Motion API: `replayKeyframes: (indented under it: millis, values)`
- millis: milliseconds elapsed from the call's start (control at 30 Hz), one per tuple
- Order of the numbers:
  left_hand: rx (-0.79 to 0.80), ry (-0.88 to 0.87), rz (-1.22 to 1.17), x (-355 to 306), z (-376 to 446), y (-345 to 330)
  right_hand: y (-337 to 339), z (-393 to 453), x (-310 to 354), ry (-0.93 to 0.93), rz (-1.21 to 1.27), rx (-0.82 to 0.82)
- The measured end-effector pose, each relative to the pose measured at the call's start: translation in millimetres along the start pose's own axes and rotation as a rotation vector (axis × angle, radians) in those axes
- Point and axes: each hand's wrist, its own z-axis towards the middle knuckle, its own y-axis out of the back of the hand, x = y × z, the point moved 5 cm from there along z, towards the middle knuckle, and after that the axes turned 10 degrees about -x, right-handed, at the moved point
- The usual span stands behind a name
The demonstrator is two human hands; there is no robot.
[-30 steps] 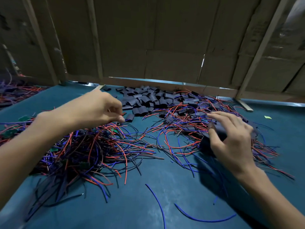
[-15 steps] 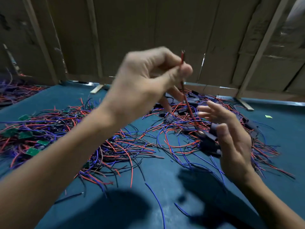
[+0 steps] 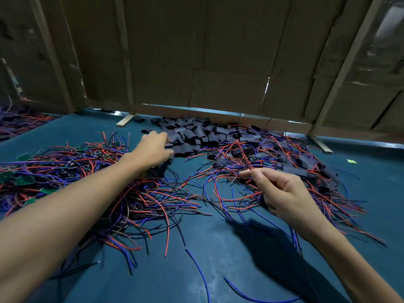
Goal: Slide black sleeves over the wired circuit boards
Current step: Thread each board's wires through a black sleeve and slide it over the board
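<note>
A heap of loose black sleeves (image 3: 192, 134) lies at the back of the teal table (image 3: 166, 278). My left hand (image 3: 154, 147) reaches onto the heap's near left edge, blurred, fingertips among the sleeves; its hold is unclear. Green circuit boards with red, blue and black wires (image 3: 24, 180) are tangled at the left under my left forearm. Boards wearing black sleeves (image 3: 306, 169) are piled at the right. Above that pile's near edge, my right hand (image 3: 282, 193) has curled fingers, thumb and forefinger pinching a thin red wire (image 3: 246, 159).
A cardboard wall (image 3: 218, 62) with wooden battens closes the back of the table. More wires (image 3: 19, 123) lie beyond the far left. Loose blue wire pieces (image 3: 201, 274) sit near the front edge. A small green scrap (image 3: 351, 161) lies at the right.
My left hand dropped from holding a red wire up in the air and went forward to the sleeve heap. My right hand let the sleeved board down and now pinches a wire.
</note>
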Motion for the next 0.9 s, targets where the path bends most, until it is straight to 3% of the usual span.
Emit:
replayKeyframes:
  millis: [100, 233, 400, 533, 600, 733, 800, 900]
  values:
    - [0.154, 0.123, 0.120, 17, 7, -11, 0, -3, 1, 0.100, -0.156, -0.035]
    - [0.112, 0.021, 0.052, 2, 13, -12, -6, -11, 6, 0.250, -0.385, -0.030]
    - [0.116, 0.000, 0.154, -16, 9, -20, -13, -15, 18, 0.470, -0.842, -0.063]
    - [0.078, -0.021, 0.115, -23, 6, -10, -10, -7, 6, 0.392, -1.050, -0.051]
    - [0.071, -0.003, -0.225, -29, -3, 0, -7, -6, 2, 0.328, -0.848, -0.019]
    - [0.257, 0.183, -1.465, -56, -57, 11, 1, -6, -4, 0.098, -0.187, -0.136]
    - [0.365, 0.264, -1.790, -67, -84, 7, -4, -8, -2, 0.039, -0.011, -0.139]
    - [0.447, 0.415, -1.987, -79, -111, -2, -8, -12, 12, 0.118, 0.007, -0.177]
